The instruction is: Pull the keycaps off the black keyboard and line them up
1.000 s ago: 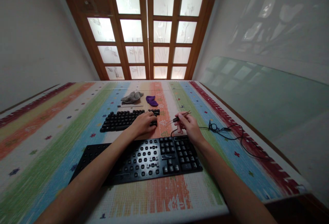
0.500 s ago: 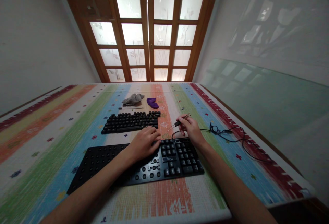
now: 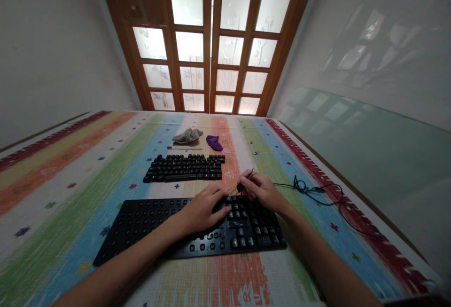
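Note:
A black keyboard (image 3: 155,213) lies in front of me, its left and middle part stripped of keycaps and its right end still capped. My left hand (image 3: 207,208) rests on it with fingers stretched out, thumb and fingertips beside the caps right of the middle. Pinched in my right hand (image 3: 259,189) is a wire keycap puller (image 3: 240,187) with a black handle. Its thin wires point down-left, over the keyboard's top edge near the left fingertips; whether they touch a keycap I cannot make out. Beyond the keyboard, removed keycaps (image 3: 186,168) stand in rows.
A grey cloth (image 3: 188,136), a purple cloth (image 3: 214,143) and a thin stick-like tool (image 3: 185,148) lie behind the keycaps. To the right, a black cable (image 3: 317,189) spreads in loops over the striped tablecloth (image 3: 134,156). Walls flank the table.
My right hand has come down and nearer to the keyboard with the puller. The left hand has slid slightly right along the keys. The whole view has shifted a little.

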The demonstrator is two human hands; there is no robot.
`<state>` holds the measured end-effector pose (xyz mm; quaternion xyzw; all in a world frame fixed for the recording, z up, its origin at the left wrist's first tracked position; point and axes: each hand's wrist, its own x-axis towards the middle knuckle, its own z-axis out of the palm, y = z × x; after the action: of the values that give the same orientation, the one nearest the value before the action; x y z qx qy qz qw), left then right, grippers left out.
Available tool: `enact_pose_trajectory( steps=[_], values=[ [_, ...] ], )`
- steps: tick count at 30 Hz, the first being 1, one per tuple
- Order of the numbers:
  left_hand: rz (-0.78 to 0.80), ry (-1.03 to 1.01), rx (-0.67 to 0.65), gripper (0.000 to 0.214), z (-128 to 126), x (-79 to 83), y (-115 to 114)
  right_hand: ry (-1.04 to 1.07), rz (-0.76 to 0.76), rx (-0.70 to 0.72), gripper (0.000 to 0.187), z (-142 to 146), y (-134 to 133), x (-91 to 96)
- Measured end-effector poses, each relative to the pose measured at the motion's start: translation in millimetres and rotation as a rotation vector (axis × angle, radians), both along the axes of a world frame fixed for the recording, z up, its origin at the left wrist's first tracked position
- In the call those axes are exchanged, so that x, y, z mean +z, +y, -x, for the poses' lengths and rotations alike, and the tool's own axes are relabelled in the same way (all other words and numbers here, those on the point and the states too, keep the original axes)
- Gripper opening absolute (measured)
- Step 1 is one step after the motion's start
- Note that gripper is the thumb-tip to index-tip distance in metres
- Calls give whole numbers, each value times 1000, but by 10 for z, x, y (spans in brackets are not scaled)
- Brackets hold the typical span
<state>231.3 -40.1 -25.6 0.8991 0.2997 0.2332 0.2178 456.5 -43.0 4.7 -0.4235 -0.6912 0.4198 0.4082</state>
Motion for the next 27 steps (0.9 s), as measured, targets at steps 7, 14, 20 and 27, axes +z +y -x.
enact_pose_trajectory(
  steps=[7,14,20,27],
  values=[
    [54,-70,-38,25,37,2,43,-106,-54,58,38,-46,35,-19],
    [64,-84,-52,31,56,-40,51,39,4,-22,33,-16,-68,-159],
    [60,-101,-39,32,46,-54,40,9,11,-24,30,8,-120,-157],
    [74,-73,-28,32,33,-73,26,-44,21,-20,29,39,-147,-174]
  ],
)
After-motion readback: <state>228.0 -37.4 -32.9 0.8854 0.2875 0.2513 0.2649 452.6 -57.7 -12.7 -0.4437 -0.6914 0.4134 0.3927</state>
